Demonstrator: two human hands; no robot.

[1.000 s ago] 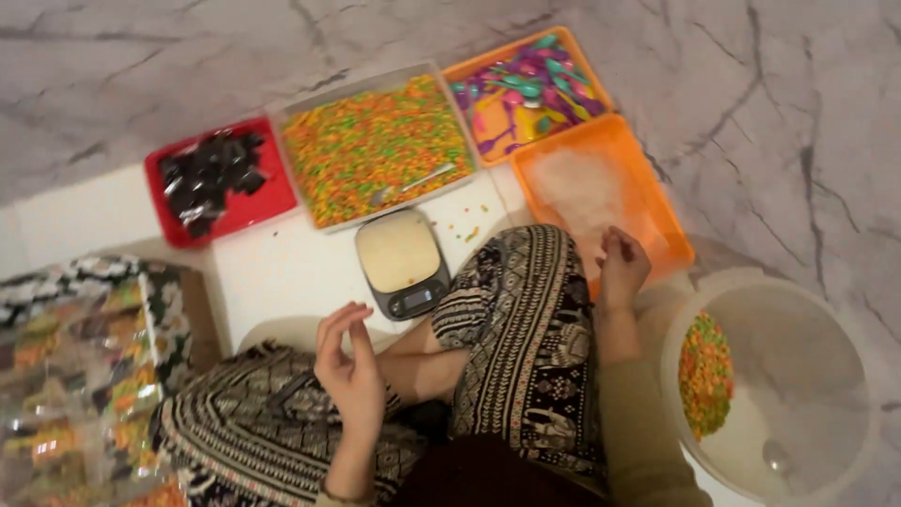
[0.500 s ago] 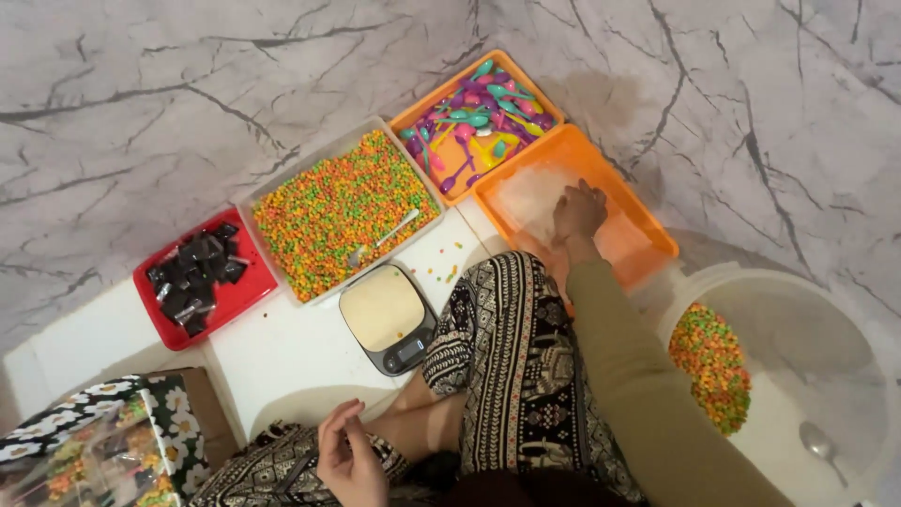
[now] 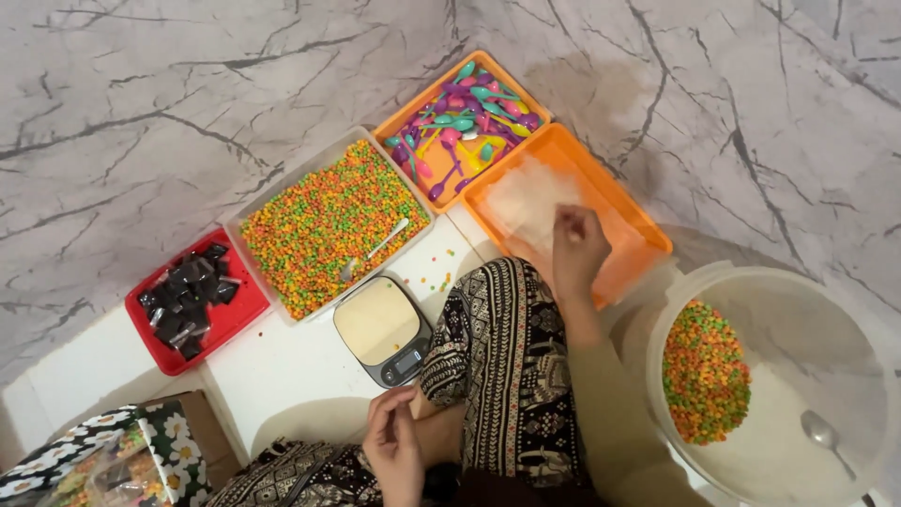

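Observation:
My right hand (image 3: 577,249) reaches into the orange tray (image 3: 638,221) and its fingers pinch at the clear plastic bags (image 3: 526,197) stacked there. My left hand (image 3: 394,451) rests near my lap, fingers loosely curled, holding nothing that shows. A small kitchen scale (image 3: 383,329) sits on the white board in front of my patterned knee (image 3: 502,366). Behind it stands a clear tray of small multicoloured candies (image 3: 324,221) with a spoon (image 3: 375,249) lying in it.
An orange tray of coloured plastic spoons (image 3: 460,122) sits at the back. A red tray of dark wrapped pieces (image 3: 188,296) is at the left. A big white tub (image 3: 845,310) with candies and a metal spoon (image 3: 826,437) is at the right. A floral box (image 3: 103,460) sits lower left.
My right hand has moved from the orange tray's near edge forward onto the plastic bags. The view has shifted, so the trays now sit more to the middle. My left hand stays near my lap.

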